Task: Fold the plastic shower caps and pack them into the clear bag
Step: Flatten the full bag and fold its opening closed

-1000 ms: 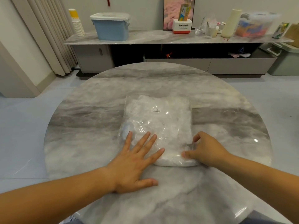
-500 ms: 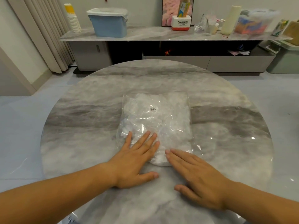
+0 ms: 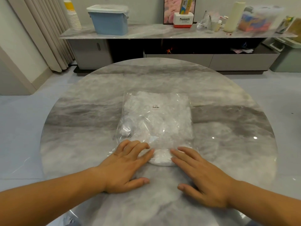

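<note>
A clear bag (image 3: 156,118) stuffed with white folded shower caps (image 3: 162,159) lies flat in the middle of the round marble table (image 3: 78,128), a small barcode label on its top. My left hand (image 3: 125,167) rests at the bag's near left corner, its fingers arched with the tips pressing on the plastic edge. My right hand (image 3: 200,178) lies flat on the table, its straight fingertips touching the bag's near right edge. Neither hand grips anything.
Beyond the table a long low marble sideboard (image 3: 162,32) carries a blue lidded bin (image 3: 109,20), stacked paper cups (image 3: 73,17), a Panasonic box (image 3: 184,20) and clutter. Curtains (image 3: 44,30) hang at the left. Pale floor surrounds the table.
My right hand let go of the bag's near right corner, flattened, and now lies at the near edge. My left hand slid back from the bag's top to its near left corner, fingers arching.
</note>
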